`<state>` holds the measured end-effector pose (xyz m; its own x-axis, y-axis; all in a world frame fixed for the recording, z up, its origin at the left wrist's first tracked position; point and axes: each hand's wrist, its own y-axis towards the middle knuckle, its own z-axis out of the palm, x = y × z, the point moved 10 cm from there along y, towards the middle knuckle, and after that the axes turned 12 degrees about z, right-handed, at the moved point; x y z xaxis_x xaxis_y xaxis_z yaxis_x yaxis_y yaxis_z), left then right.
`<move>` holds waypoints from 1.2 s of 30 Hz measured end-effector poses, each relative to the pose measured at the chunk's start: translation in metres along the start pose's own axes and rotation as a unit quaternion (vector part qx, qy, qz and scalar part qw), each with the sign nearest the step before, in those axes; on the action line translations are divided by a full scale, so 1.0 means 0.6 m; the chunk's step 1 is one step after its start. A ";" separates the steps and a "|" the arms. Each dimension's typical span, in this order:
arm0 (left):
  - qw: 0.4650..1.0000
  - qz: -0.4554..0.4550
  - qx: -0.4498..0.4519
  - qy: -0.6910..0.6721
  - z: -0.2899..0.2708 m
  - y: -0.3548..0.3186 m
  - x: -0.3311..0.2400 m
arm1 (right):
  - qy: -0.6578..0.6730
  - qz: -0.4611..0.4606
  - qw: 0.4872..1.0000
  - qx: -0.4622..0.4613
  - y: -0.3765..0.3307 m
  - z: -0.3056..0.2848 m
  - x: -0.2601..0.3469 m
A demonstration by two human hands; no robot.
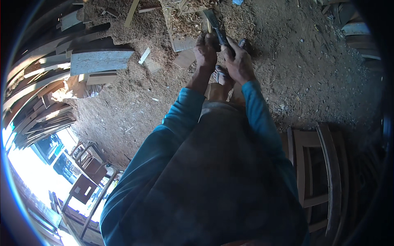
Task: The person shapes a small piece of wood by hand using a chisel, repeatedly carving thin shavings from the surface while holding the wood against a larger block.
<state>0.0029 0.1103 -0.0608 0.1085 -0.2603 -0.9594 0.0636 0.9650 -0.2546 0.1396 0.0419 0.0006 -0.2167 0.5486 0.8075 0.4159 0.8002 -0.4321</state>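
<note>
Around hands (pixel 223 57): shavings (pixel 186 22); planks (pixel 100 61)

planks (pixel 98 60) left of hands, wood shavings (pixel 186 22) ahead, chair frame (pixel 318 168) right

Grey planks (pixel 100 60) are stacked at the left on a sawdust-strewn dirt floor (pixel 312 78). Curled wood shavings (pixel 184 22) are heaped above, and a slatted wooden frame (pixel 318 172) is seen at the lower right.

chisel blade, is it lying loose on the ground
No, the chisel is gripped by both the left hand and the right hand above the sawdust-strewn ground.
</note>
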 end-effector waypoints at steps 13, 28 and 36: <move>0.999 -0.034 0.024 -0.029 -0.008 0.003 0.010 | -0.088 -0.042 0.995 -0.019 -0.072 -0.007 0.009; 0.999 -0.024 0.033 0.030 -0.009 0.003 -0.003 | -0.017 0.080 0.996 0.029 -0.003 0.001 0.030; 0.989 0.026 -0.020 0.144 -0.031 0.005 -0.024 | -0.134 -0.013 0.991 0.001 -0.067 0.000 0.047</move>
<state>-0.0170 0.1174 -0.0499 -0.1769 -0.1961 -0.9645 0.0253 0.9787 -0.2036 0.1172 0.0253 0.0407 -0.4539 0.5716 0.6836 0.4058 0.8156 -0.4125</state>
